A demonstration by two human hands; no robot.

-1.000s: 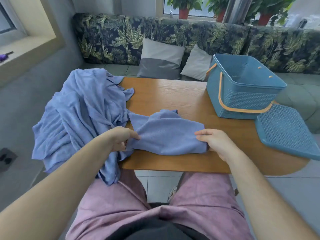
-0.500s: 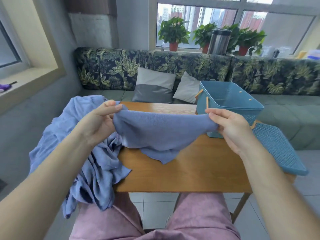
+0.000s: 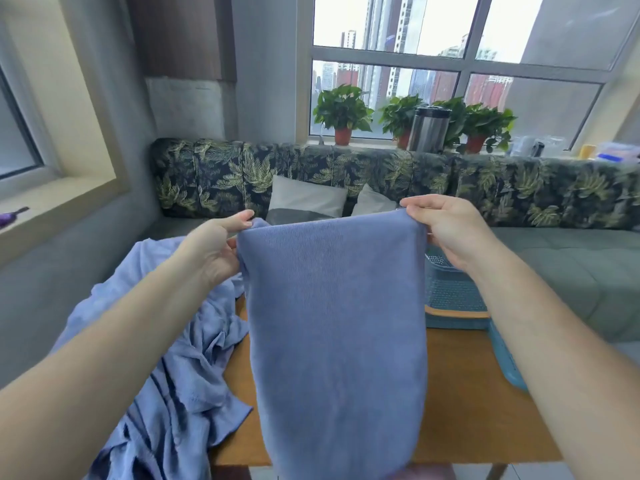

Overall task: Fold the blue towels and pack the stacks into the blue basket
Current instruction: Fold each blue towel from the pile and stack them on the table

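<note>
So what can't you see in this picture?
Head view:
- Blue basket: mostly behind the held towel and the right arm; its inside is hidden.
- Blue lid: only a sliver shows past the right arm.
- Table: its middle is covered by the held towel.
- Held towel: its bottom edge is cut off by the frame.
- Small things on the right windowsill: too blurred to name.

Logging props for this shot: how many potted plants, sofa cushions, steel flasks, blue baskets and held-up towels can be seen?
Potted plants: 3
Sofa cushions: 2
Steel flask: 1
Blue basket: 1
Held-up towel: 1
Total: 8
</note>
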